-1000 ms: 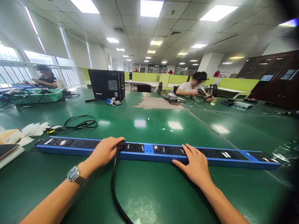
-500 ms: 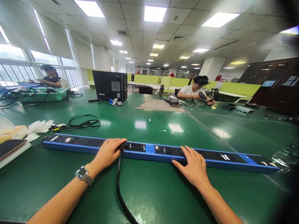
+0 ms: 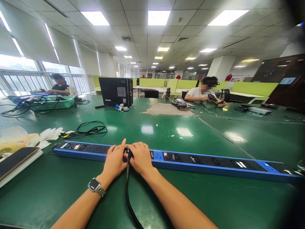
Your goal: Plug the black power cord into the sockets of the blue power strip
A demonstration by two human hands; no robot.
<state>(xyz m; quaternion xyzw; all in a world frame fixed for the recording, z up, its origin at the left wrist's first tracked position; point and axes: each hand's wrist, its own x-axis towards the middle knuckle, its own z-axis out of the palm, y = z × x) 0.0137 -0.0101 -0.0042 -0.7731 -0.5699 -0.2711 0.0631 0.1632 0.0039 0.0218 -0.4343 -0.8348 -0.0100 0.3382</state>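
A long blue power strip [image 3: 186,164] with black sockets lies across the green table [image 3: 166,197] in front of me. The black plug [image 3: 130,153] of a thick power cord [image 3: 128,187] is at a socket left of the strip's middle; how deep it sits is hidden by my fingers. My left hand [image 3: 115,161] grips the plug from the left, with one finger raised. From the other side my right hand [image 3: 141,159] closes round the same plug, its fingers over the strip. Toward me, the cord hangs down between my forearms.
Left of the strip lie a phone [image 3: 17,160], tissues [image 3: 51,134] and a coiled black cable [image 3: 91,128]. Farther back stand a black computer case [image 3: 111,92] and a green basket [image 3: 54,103] with cables. A co-worker [image 3: 202,92] sits across the table, another person [image 3: 59,86] far left.
My right hand has left the right part of the strip and moved left to the plug beside my left hand. The view has shifted slightly, so the scene sits a little farther right.
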